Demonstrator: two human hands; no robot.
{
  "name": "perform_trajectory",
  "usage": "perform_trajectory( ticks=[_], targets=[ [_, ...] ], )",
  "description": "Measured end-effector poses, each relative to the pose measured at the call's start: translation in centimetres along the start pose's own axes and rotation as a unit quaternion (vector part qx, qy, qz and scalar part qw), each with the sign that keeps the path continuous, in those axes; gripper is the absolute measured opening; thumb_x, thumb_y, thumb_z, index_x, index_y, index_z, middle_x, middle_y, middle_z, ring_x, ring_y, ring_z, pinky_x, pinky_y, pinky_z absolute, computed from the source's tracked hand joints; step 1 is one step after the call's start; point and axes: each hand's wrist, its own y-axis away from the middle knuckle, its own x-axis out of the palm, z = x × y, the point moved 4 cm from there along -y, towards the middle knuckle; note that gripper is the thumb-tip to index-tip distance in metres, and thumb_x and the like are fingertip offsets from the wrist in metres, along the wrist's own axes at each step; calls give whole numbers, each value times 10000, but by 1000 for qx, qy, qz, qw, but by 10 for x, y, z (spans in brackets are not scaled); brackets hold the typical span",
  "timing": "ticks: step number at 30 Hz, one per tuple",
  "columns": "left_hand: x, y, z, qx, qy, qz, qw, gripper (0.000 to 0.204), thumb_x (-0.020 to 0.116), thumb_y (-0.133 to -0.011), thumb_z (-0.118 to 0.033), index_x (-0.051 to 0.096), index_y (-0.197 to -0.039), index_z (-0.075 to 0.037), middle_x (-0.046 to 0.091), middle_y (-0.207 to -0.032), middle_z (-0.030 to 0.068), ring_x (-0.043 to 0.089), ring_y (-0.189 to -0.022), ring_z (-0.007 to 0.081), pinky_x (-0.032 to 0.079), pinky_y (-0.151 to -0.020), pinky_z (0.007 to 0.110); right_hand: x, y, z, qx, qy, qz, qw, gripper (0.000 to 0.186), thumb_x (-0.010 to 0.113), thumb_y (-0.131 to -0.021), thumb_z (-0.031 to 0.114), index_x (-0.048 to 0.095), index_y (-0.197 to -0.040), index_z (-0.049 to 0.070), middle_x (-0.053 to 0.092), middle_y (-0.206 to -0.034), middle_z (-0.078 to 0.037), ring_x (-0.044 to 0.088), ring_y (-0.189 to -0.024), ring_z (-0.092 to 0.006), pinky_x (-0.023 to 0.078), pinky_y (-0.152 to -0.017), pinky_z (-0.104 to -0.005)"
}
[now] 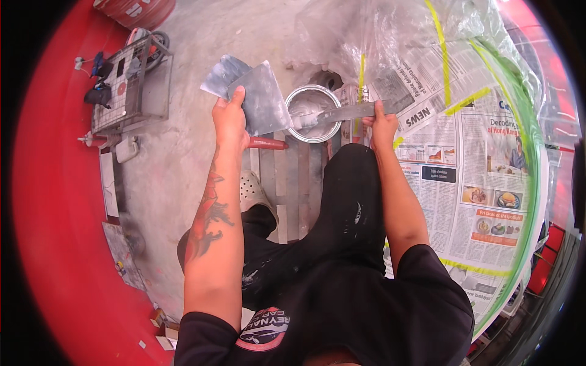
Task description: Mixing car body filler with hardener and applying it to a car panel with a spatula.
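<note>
My left hand (231, 125) grips two thin grey-smeared spreader plates (259, 104), fanned out with the thumb on top. A red tube-like object (267, 143) shows just below that hand; whether it is held I cannot tell. My right hand (381, 125) is closed on a long flat metal stick (345, 111), whose left end carries pale grey paste and lies over an open metal can (313, 135) holding similar paste. The plates' lower right edge is close to the paste-covered end of the stick; whether they touch I cannot tell.
Newspaper sheets (458, 149) held by yellow and green tape cover a curved surface at the right, with plastic sheeting (403, 24) above. Wooden slats (281, 201) are under the can, beside my legs. A metal cart (140, 85), a red drum (134, 9) and a red wall (61, 201) stand at the left.
</note>
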Motion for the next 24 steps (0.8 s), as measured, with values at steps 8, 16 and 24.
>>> perform_trajectory(
  ticks=[8, 16, 24],
  targets=[
    [-4, -18, 39, -30, -27, 21, 999, 379, 640, -1036, -203, 557, -1307, 49, 670, -1227, 159, 663, -1080, 252, 536, -972, 418, -73, -7, 41, 15, 0, -86, 996, 402, 683, -1015, 293, 625, -1060, -103, 680, -844, -143, 673, -570, -211, 585, -509, -287],
    [-4, -28, 65, -1, -59, -31, 998, 306, 683, -1000, -134, 643, -1240, 52, 720, -1137, 115, 668, -1002, 189, 515, -910, 345, -93, 5, 122, -42, 14, -92, 995, 398, 657, -1023, 273, 628, -1151, -102, 684, -975, -162, 668, -657, -210, 584, -565, -279],
    [10, -30, 74, 34, -61, -44, 997, 283, 700, -984, -132, 660, -1200, 46, 733, -1104, 108, 675, -970, 187, 520, -883, 344, -82, 17, 189, -101, -53, -71, 991, 293, 689, -1017, 269, 682, -1018, -24, 735, -883, -109, 693, -617, -175, 584, -563, -272]
  ],
)
